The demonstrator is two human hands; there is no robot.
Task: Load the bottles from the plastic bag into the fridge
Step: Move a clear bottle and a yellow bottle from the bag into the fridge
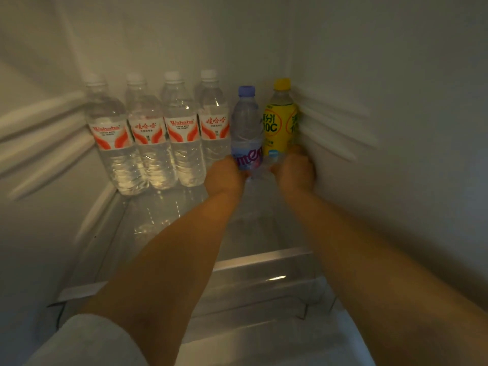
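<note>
Both my arms reach deep into the fridge. My left hand (224,175) grips the lower part of a clear bottle with a purple cap and blue-purple label (246,128). My right hand (297,167) holds the base of a yellow-labelled bottle with a yellow cap (280,120), which stands against the right wall. Both bottles are upright at the back of the glass shelf (163,220). To their left, several clear water bottles with white caps and red-and-white labels (148,133) stand in a row along the back wall. The plastic bag is out of view.
The fridge's white right wall (396,128) is close beside my right hand. Ribbed shelf rails (45,143) run along the left wall. A clear drawer or shelf front (264,283) sits below the glass shelf, near me.
</note>
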